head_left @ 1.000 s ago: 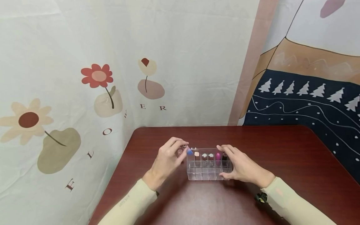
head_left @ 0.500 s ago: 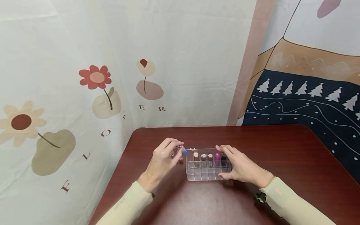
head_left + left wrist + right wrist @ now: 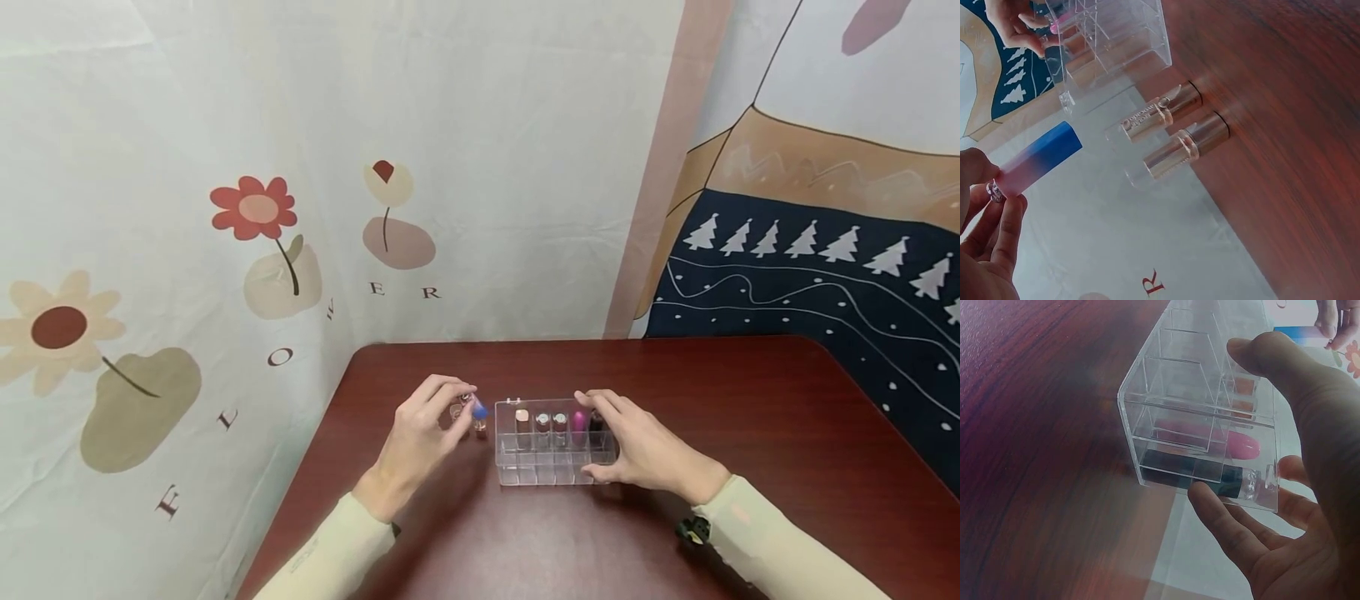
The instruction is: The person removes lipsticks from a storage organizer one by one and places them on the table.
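Observation:
My left hand [image 3: 415, 427] pinches a lipstick tube [image 3: 1047, 155], pink fading to blue, by its ornamented end between thumb and fingers. It is held above the table, left of a clear acrylic lipstick organizer [image 3: 536, 473]. Two clear-capped, rose-gold lipsticks, a nearer one [image 3: 1188, 145] and one with lettering [image 3: 1163, 111], stand on the table by that hand. My right hand [image 3: 643, 437] grips the organizer's right end, thumb in front and fingers behind and at the side. Its back row holds several lipsticks, including a magenta one [image 3: 579, 422] and a dark one [image 3: 1194, 470]; the front compartments look bare.
Everything stands on a reddish-brown wooden table [image 3: 720, 375] with rounded far corners. A pale fabric backdrop [image 3: 510, 167] printed with flowers hangs behind and to the left. A navy panel with white trees [image 3: 795, 275] hangs at the right.
My left hand has drawn leftward from the organizer with the pink-blue lipstick, uncovering a standing lipstick beside it. My right hand keeps its grip on the organizer.

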`<action>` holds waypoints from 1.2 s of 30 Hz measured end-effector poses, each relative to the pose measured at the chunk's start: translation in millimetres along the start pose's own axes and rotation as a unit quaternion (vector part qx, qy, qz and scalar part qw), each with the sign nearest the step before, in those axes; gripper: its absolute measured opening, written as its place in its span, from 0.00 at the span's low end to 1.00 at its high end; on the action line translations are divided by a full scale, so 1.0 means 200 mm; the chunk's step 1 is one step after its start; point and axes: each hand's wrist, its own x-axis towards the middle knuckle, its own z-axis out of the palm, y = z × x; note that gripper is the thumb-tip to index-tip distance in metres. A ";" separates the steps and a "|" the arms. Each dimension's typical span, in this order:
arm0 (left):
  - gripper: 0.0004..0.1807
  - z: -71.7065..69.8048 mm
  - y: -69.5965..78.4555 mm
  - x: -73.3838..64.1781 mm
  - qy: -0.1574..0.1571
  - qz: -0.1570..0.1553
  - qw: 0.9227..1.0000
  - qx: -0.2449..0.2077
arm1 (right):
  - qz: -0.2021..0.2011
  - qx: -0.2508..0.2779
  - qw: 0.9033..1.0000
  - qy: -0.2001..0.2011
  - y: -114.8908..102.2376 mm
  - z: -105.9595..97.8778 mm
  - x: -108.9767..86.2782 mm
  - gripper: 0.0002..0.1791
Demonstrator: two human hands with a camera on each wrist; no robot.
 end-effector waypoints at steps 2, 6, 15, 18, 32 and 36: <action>0.15 0.00 0.00 -0.01 -0.003 -0.003 1.000 0.000 | 0.000 -0.001 1.000 0.000 0.00 0.00 0.00 0.59; 0.15 -0.02 -0.01 -0.03 -0.005 -0.005 1.000 0.002 | 0.000 -0.001 1.000 -0.002 0.00 0.00 0.00 0.59; 0.14 -0.06 -0.04 -0.05 -0.014 0.001 1.000 0.004 | 0.007 -0.001 1.000 -0.006 0.00 0.00 0.00 0.59; 0.15 -0.08 -0.05 -0.06 -0.019 0.003 1.000 0.006 | 0.005 -0.002 1.000 -0.004 0.00 0.00 0.00 0.59; 0.15 -0.12 -0.14 -0.12 -0.065 0.032 0.997 0.007 | 0.002 0.001 1.000 -0.004 0.00 0.00 0.00 0.59; 0.15 -0.13 -0.17 -0.13 -0.073 0.031 0.997 0.016 | 0.002 -0.002 1.000 -0.004 0.00 0.00 0.00 0.59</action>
